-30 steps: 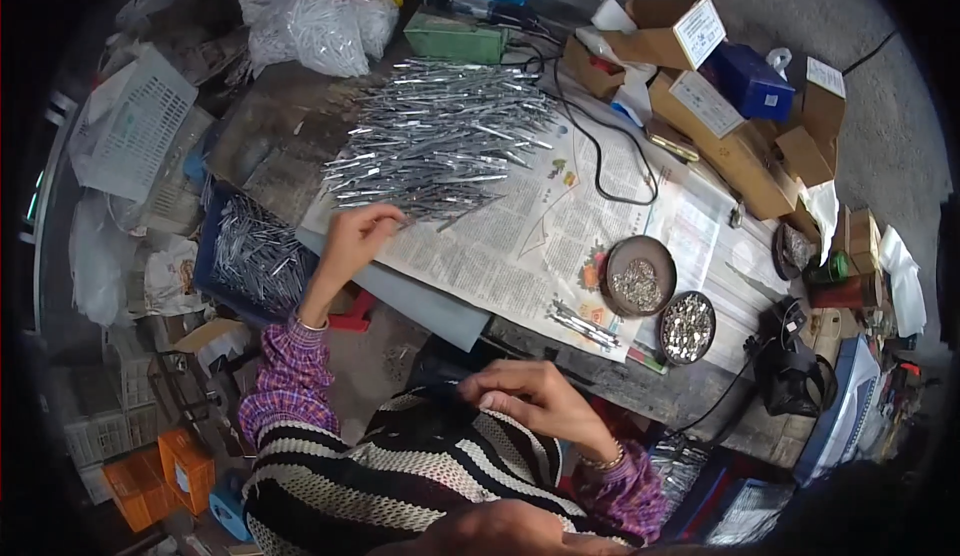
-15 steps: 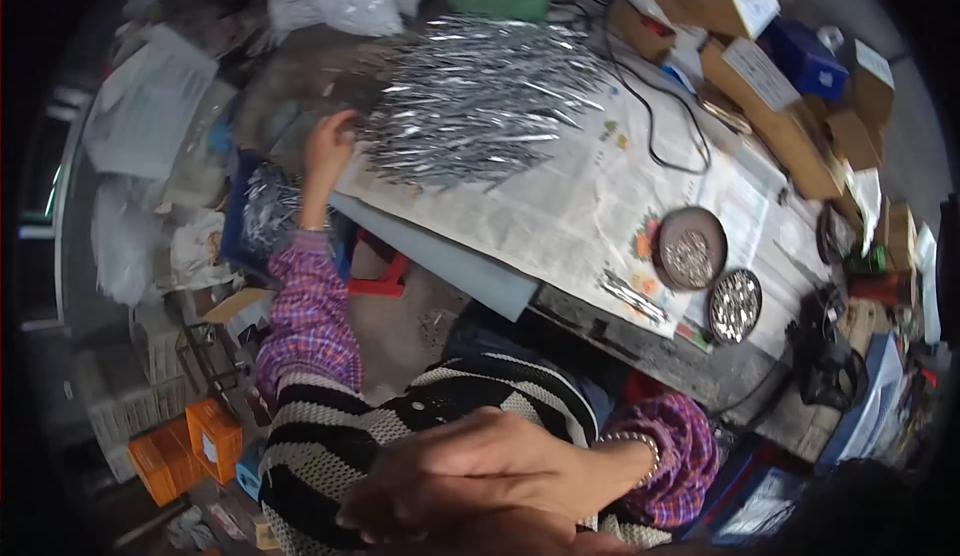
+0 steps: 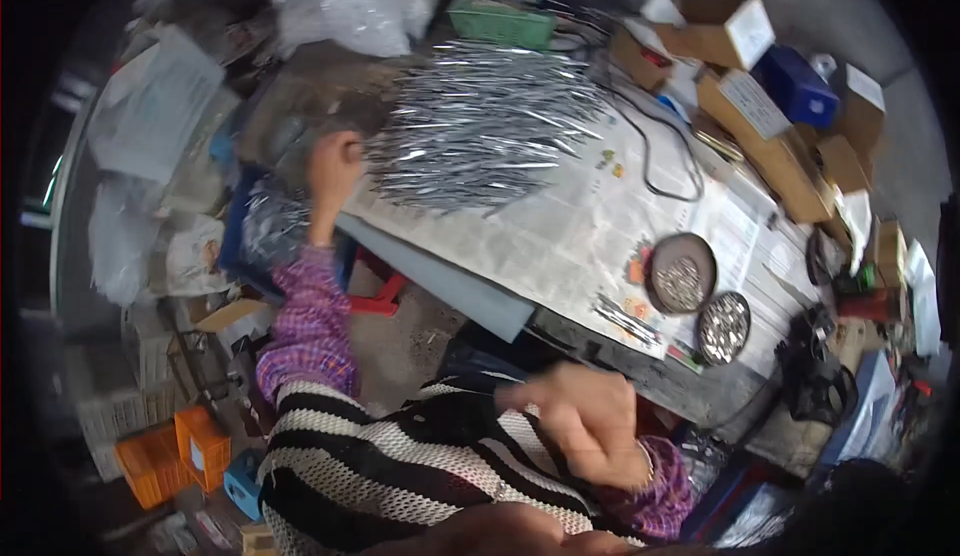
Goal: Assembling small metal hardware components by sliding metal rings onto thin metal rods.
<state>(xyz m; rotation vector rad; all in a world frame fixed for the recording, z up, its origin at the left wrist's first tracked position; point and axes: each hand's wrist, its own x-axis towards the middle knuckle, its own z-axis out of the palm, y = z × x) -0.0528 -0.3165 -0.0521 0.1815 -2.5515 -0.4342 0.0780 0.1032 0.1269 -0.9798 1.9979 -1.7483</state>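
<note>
At the left edge of a broad pile of thin silvery metal strips (image 3: 490, 126), my left hand (image 3: 335, 161) has its fingers curled closed. Whatever they hold is hidden. The pile lies on a paper-covered table (image 3: 560, 241). My right hand (image 3: 590, 416) is in front of my striped top, away from the table, and motion smears its fingers. Small shiny metal pieces fill two round dark dishes, the larger dish (image 3: 712, 256) and the smaller dish (image 3: 703, 341). Beside them a few short metal strips (image 3: 628, 321) lie together near the front edge.
Below my left forearm stands a blue bin (image 3: 235, 241) with shiny strips inside. A green basket (image 3: 500, 22) sits behind the pile. A black cable (image 3: 648, 156) loops over the table toward cardboard boxes (image 3: 765, 141) at the right. A red stool-like object (image 3: 380, 298) shows under the table.
My right hand has moved away from close in front of the camera, toward the right and the table. The left hand stays by the pile's left edge. The view has shifted slightly.
</note>
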